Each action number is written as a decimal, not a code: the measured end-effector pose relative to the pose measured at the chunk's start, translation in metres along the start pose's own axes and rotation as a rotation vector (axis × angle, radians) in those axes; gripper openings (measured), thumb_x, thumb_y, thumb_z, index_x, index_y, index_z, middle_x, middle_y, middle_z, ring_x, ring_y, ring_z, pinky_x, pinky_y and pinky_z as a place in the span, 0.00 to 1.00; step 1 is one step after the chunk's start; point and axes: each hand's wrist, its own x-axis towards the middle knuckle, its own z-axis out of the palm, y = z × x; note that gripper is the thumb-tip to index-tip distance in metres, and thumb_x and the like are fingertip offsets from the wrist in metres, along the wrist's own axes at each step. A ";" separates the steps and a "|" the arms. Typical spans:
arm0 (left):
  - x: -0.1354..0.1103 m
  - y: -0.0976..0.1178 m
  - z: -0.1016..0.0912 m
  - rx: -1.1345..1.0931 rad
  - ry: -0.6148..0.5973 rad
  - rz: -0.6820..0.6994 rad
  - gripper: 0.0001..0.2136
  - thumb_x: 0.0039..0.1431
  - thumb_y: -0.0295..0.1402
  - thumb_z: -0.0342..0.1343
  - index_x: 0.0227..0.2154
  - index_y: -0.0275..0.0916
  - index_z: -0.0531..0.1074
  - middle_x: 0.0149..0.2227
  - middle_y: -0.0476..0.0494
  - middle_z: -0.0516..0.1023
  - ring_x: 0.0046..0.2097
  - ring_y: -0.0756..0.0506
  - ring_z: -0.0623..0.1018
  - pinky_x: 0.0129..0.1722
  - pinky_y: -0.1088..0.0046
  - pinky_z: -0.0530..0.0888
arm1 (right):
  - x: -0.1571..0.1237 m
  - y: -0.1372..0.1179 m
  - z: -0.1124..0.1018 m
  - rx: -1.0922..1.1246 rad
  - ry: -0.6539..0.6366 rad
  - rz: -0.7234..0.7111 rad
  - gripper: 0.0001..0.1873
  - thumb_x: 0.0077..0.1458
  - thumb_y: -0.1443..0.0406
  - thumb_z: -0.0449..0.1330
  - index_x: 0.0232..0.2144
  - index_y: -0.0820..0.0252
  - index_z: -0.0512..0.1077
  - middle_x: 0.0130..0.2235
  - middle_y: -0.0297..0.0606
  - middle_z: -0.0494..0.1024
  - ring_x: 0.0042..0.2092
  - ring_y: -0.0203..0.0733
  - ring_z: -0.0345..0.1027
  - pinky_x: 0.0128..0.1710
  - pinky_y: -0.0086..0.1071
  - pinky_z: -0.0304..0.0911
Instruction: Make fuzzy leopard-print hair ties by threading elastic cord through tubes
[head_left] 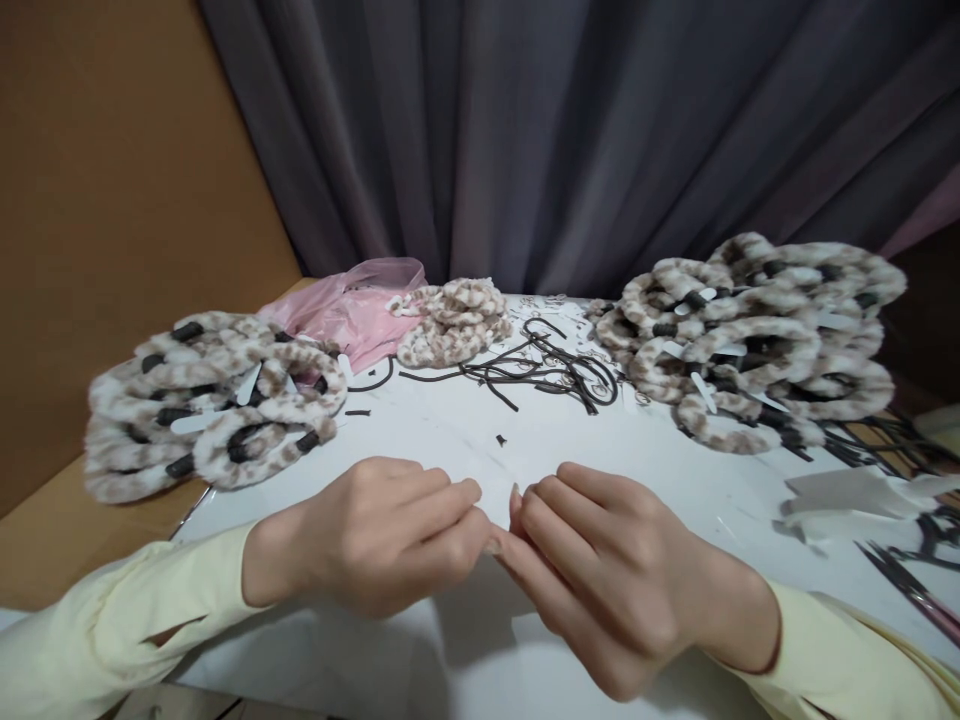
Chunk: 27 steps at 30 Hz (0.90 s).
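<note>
My left hand [397,535] and my right hand [615,575] meet above the near part of the white tabletop [435,440], fingertips almost touching. Both have curled, closed fingers. Whatever they may pinch is hidden or too small to make out. Beyond them lies a loose bunch of black cords [559,375], with a tiny black scrap [501,440] nearer to my hands. To the left is a heap of fluffy white and brown spotted rings [255,450] with black wrapped sections and white tags. A larger heap of similar rings [757,350] is at the right.
A pink plastic bag [352,310] and a small bundle of spotted plush [454,325] sit at the back. Small metal pieces [551,310] are scattered behind the cords. Scissors [911,585] and a crumpled white sheet [855,500] lie at right. A grey curtain [510,140] hangs behind.
</note>
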 end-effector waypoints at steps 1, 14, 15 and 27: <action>0.000 -0.001 0.000 0.017 0.002 0.034 0.08 0.64 0.25 0.39 0.34 0.36 0.63 0.23 0.47 0.75 0.22 0.50 0.73 0.23 0.75 0.70 | 0.000 0.000 0.000 0.005 -0.002 0.000 0.15 0.50 0.74 0.50 0.17 0.66 0.70 0.14 0.37 0.62 0.18 0.37 0.50 0.18 0.35 0.41; -0.003 0.001 0.002 0.147 0.048 0.075 0.06 0.54 0.23 0.51 0.28 0.41 0.65 0.22 0.52 0.71 0.20 0.51 0.64 0.18 0.74 0.59 | -0.001 0.000 -0.001 0.010 -0.037 -0.019 0.13 0.51 0.74 0.48 0.27 0.70 0.73 0.16 0.37 0.65 0.18 0.38 0.54 0.18 0.33 0.44; -0.002 0.001 0.001 0.145 0.048 0.070 0.06 0.54 0.23 0.52 0.27 0.41 0.65 0.22 0.52 0.72 0.20 0.52 0.64 0.17 0.75 0.59 | -0.002 0.000 -0.001 0.008 -0.036 -0.023 0.13 0.51 0.74 0.48 0.29 0.71 0.74 0.16 0.37 0.65 0.19 0.38 0.54 0.18 0.33 0.45; 0.004 -0.001 -0.007 -0.316 0.019 -0.135 0.08 0.62 0.23 0.46 0.37 0.31 0.71 0.35 0.40 0.80 0.35 0.50 0.78 0.34 0.77 0.75 | -0.002 0.001 -0.001 0.005 -0.038 0.005 0.11 0.51 0.72 0.50 0.22 0.65 0.71 0.17 0.36 0.64 0.20 0.37 0.54 0.19 0.33 0.45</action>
